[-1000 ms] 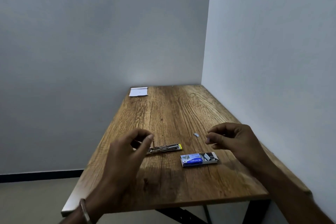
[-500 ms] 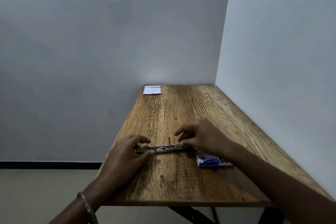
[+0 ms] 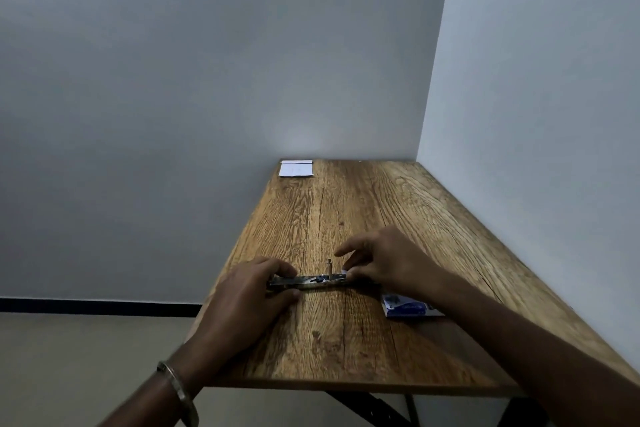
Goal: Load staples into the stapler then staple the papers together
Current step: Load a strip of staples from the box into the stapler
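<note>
A slim metal stapler (image 3: 311,280) lies opened flat on the wooden table (image 3: 346,340), with a small pin standing up from its middle. My left hand (image 3: 249,298) grips its left end between thumb and fingers. My right hand (image 3: 384,262) pinches the stapler's right end with curled fingers; what lies under those fingertips is hidden. A blue and white staple box (image 3: 403,307) lies just right of the stapler, partly covered by my right forearm. White papers (image 3: 296,169) sit at the table's far left corner.
Grey walls close the table at the back and along its right side. The left and near edges drop to a beige floor. A black table frame shows under the near edge.
A second ago both hands hovered above the table; they have come down onto the stapler's two ends. The camera view shifted left. Since half a second ago little has moved.
</note>
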